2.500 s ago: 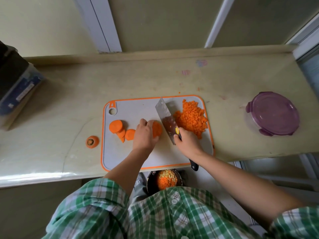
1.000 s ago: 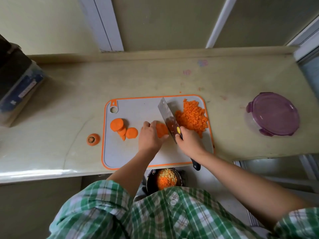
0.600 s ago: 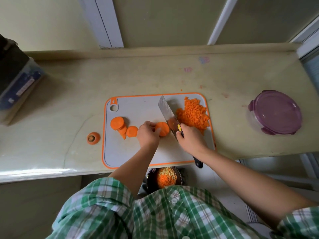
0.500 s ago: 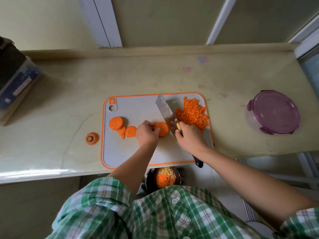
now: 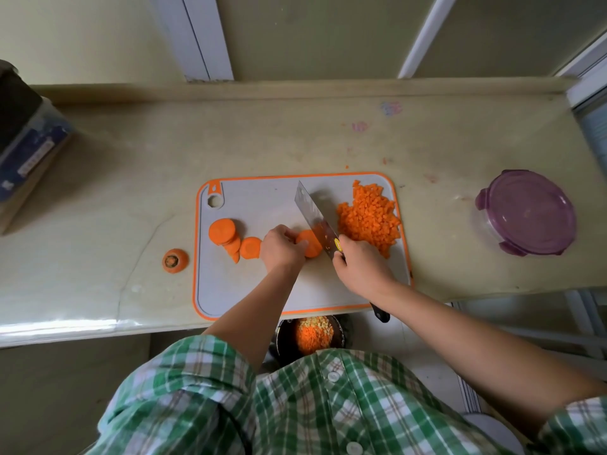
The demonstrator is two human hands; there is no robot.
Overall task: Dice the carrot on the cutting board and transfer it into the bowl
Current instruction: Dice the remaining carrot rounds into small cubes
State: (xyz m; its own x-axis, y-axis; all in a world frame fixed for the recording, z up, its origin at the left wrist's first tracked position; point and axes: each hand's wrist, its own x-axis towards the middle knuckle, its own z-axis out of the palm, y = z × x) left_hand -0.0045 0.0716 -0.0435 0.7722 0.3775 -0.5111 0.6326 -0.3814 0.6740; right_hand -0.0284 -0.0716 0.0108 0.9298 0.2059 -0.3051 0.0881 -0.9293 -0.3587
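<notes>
The left hand pinches a carrot round mid cutting board, against the cleaver the right hand grips; if the round slips, the blade could nick that hand or knock the diced pile off the right edge

Lying as overlapping carrot slices at the left of the grey, orange-rimmed cutting board; sitting mid-board as one carrot round; heaping as diced carrot at right; also filling the dark bowl below.
</notes>
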